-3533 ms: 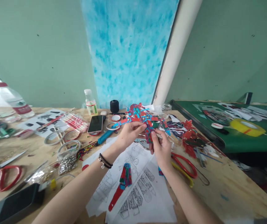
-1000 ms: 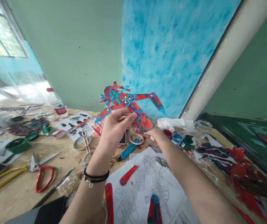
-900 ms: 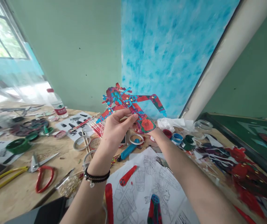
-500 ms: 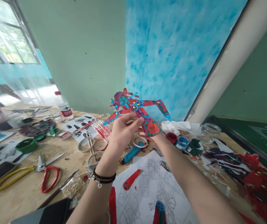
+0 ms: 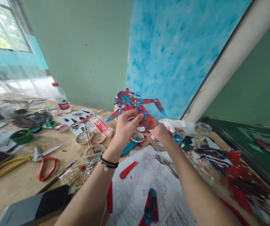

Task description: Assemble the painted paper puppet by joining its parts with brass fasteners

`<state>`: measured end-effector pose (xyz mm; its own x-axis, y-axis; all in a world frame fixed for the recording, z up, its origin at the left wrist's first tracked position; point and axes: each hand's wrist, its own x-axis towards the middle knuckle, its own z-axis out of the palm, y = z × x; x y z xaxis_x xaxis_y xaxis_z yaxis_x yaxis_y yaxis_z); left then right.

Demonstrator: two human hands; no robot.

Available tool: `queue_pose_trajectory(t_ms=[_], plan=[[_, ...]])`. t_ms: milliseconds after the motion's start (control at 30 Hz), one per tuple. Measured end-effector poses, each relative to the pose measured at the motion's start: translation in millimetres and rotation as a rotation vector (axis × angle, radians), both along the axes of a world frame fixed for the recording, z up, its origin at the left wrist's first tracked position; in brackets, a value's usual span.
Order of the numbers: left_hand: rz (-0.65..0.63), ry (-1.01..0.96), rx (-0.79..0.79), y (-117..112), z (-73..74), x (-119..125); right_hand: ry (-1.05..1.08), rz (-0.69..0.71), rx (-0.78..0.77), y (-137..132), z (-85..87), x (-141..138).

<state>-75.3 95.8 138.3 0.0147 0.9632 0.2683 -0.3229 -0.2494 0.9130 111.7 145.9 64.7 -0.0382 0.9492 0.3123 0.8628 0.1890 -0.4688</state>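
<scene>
A jointed, flat figure like a paper puppet [image 5: 144, 109], painted red and blue with brass fasteners at its joints, is held up above the table. My left hand [image 5: 128, 124] pinches its middle between thumb and fingers; a dark beaded bracelet circles that wrist. At the figure's lower edge, my right hand [image 5: 159, 131] is closed on it from behind, most of its fingers hidden. Below lie a loose red painted piece [image 5: 127, 170] and a red-and-blue painted limb piece [image 5: 151, 205] on sheets with pencil drawings [image 5: 135, 188]. Pliers [image 5: 166, 164] rest near my right forearm.
To the left lie scissors [image 5: 47, 168] with yellow and red handles, a phone-like grey object [image 5: 35, 205] and a green tape-like ring [image 5: 21, 136]. A water bottle [image 5: 61, 99] stands behind. At right are paint jars [image 5: 187, 142], a glass jar [image 5: 203, 128] and painted scraps [image 5: 238, 169].
The view has shifted, uncovering the pliers and more of the drawing sheets. Both hands still hold the puppet, which is turned slightly; my right hand shows more at its lower edge.
</scene>
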Motion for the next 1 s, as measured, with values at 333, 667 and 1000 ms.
queue_pose_trajectory(t_ms=[333, 667, 1000], plan=[[0.033, -0.031, -0.100, 2, -36.2, 42, 0.639, 0.004, 0.180, -102, 49.1, 53], [0.065, 0.022, 0.069, -63, 8.3, 62, 0.124, 0.111, 0.994, -143, 95.6, 22], [0.041, -0.127, 0.061, -104, 31.6, 67, -0.022, 0.049, 1.235, -155, 97.0, 10]])
